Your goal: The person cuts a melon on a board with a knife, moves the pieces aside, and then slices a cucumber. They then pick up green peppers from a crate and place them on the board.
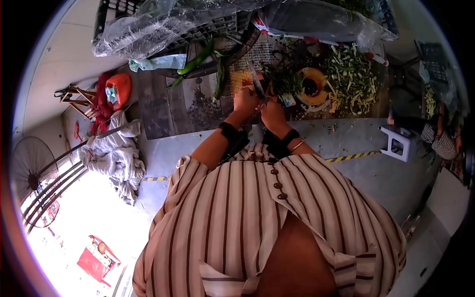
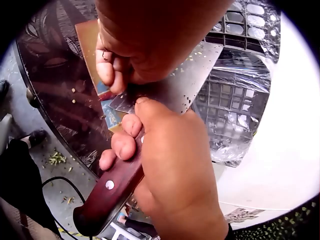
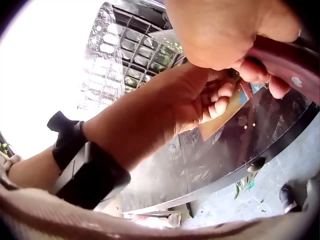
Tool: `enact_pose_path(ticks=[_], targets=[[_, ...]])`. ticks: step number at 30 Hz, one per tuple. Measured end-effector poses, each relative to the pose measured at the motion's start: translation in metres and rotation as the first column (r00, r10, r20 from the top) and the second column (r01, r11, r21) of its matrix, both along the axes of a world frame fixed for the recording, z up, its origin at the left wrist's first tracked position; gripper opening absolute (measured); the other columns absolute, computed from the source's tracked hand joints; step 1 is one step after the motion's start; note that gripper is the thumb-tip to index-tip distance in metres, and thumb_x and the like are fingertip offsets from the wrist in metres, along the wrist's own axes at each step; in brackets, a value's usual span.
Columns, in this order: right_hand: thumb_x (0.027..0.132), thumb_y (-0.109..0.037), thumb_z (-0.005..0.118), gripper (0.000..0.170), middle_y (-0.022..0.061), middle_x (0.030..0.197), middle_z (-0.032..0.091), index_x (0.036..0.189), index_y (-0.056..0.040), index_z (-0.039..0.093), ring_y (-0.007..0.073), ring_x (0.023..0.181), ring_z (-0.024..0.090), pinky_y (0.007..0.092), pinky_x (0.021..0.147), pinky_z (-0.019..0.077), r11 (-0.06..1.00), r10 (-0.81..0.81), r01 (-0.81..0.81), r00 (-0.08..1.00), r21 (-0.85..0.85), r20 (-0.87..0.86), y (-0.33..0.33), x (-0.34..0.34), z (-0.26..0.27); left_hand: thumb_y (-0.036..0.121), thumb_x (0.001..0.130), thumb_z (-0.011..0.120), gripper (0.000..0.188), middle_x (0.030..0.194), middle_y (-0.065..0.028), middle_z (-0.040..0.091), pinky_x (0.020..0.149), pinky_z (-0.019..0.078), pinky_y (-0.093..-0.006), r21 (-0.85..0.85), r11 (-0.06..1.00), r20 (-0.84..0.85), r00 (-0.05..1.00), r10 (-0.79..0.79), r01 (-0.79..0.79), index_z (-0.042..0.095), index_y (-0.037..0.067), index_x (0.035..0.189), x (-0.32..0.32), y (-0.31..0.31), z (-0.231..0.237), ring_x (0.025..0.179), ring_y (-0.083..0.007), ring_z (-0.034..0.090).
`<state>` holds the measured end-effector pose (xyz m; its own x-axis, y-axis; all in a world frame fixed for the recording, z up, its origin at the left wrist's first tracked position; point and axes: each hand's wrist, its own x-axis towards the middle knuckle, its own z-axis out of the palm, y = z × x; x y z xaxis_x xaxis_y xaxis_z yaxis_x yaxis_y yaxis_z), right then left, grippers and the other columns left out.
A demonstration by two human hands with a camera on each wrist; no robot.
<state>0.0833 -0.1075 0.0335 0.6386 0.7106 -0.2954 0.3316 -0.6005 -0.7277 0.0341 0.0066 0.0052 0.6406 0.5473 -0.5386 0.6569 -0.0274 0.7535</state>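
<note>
My right hand [image 1: 274,118] grips a broad-bladed kitchen knife [image 2: 112,185] by its dark red riveted handle. The blade in the head view points away from my body, and small pale bits cling to it in the left wrist view. Close beside it, my left hand [image 1: 245,102] has curled fingers low over an orange-yellow board [image 3: 216,126] with a blue and red patch. Whatever lies under those fingers is hidden, so I cannot tell what they hold. Long green peppers [image 1: 199,58] lie beyond my left hand on the table.
Chopped green pieces [image 1: 354,79] are heaped on the right of the dark table [image 1: 163,111], beside an orange ring-shaped item [image 1: 324,94]. Plastic-draped black crates [image 1: 217,29] line the far edge. A white stool [image 1: 396,143] stands on the floor at right.
</note>
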Motion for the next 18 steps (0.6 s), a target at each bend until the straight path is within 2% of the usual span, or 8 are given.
enact_pose_path(ticks=[2,4,8,10,14,16,17,18], targets=[[0.082,-0.01,0.049,0.015,0.0214,0.072,0.059,0.085,0.0037,0.055,0.0366,0.071,0.058,0.0423,0.06,0.0457,1.0,0.019,-0.019,1.0,0.025,0.006,0.001,0.001,0.001,0.009,0.074,0.052,0.015,0.056,-0.0121,0.06,0.044,0.0483,-0.0286,0.006,1.0,0.008,1.0,0.008,-0.008,0.059,-0.004,0.069,0.0,0.0,-0.008,0.048,-0.0181,0.061],[0.082,-0.011,0.05,0.019,0.0225,0.072,0.059,0.08,0.0072,0.056,0.0366,0.071,0.058,0.0414,0.059,0.0454,0.999,0.019,-0.019,1.0,0.046,0.005,0.006,0.003,0.013,0.009,0.074,0.053,0.015,0.056,-0.0126,0.06,0.044,0.0484,-0.0288,0.013,1.0,0.016,1.0,0.019,-0.019,0.059,-0.004,0.069,-0.001,0.0,-0.021,0.048,-0.0185,0.061],[0.08,-0.012,0.053,0.022,0.0244,0.07,0.057,0.077,0.0096,0.055,0.0379,0.069,0.057,0.0414,0.058,0.0452,0.996,0.088,-0.088,0.994,-0.003,-0.061,0.007,0.012,0.004,0.008,0.074,0.053,0.014,0.057,-0.0135,0.06,0.044,0.0487,-0.0295,0.088,0.996,0.058,0.998,-0.005,-0.001,0.058,-0.004,0.071,-0.002,-0.001,-0.045,0.049,-0.0192,0.061],[0.079,-0.014,0.056,0.024,0.0253,0.067,0.056,0.072,0.0093,0.057,0.0385,0.067,0.057,0.0417,0.057,0.045,0.995,0.095,-0.094,0.995,-0.034,0.019,0.009,0.014,0.001,0.008,0.074,0.053,0.013,0.058,-0.0137,0.06,0.044,0.0489,-0.0299,0.101,0.995,0.059,0.998,0.002,-0.008,0.058,-0.004,0.071,-0.002,0.0,-0.04,0.049,-0.0194,0.061],[0.078,-0.014,0.056,0.024,0.025,0.064,0.055,0.068,0.0087,0.058,0.0386,0.066,0.057,0.0417,0.056,0.0451,0.988,0.099,-0.103,0.994,-0.115,-0.035,0.018,0.021,0.003,0.01,0.076,0.052,0.017,0.058,-0.0133,0.06,0.045,0.0497,-0.0308,0.075,0.995,0.03,0.997,-0.066,0.064,0.059,-0.005,0.073,-0.002,0.006,-0.02,0.051,-0.0197,0.062],[0.076,-0.013,0.057,0.024,0.0249,0.062,0.055,0.064,0.0081,0.058,0.0386,0.065,0.057,0.0422,0.056,0.0445,0.969,0.198,-0.2,0.98,-0.146,-0.026,0.022,0.023,0.009,0.01,0.076,0.051,0.018,0.059,-0.0131,0.06,0.045,0.0501,-0.031,0.082,0.992,0.025,0.995,-0.094,0.092,0.06,-0.005,0.073,-0.003,0.005,-0.009,0.051,-0.0196,0.062],[0.076,-0.013,0.057,0.024,0.0249,0.062,0.055,0.064,0.0081,0.058,0.0386,0.065,0.057,0.0422,0.056,0.0445,0.969,0.197,-0.198,0.98,-0.147,-0.019,0.022,0.021,0.009,0.011,0.077,0.051,0.019,0.059,-0.0128,0.061,0.046,0.0501,-0.0307,0.045,0.998,0.055,0.997,-0.054,0.052,0.06,-0.005,0.074,-0.003,0.006,-0.003,0.052,-0.0193,0.062],[0.074,-0.013,0.058,0.023,0.025,0.062,0.055,0.064,0.0074,0.058,0.0392,0.064,0.057,0.0433,0.056,0.0452,0.962,0.237,-0.226,0.97,-0.154,0.058,0.022,0.02,0.007,0.011,0.077,0.051,0.02,0.059,-0.0126,0.061,0.046,0.0502,-0.0303,0.009,1.0,0.084,0.996,-0.005,0.004,0.061,-0.006,0.074,-0.003,0.006,0.002,0.052,-0.0189,0.062]])
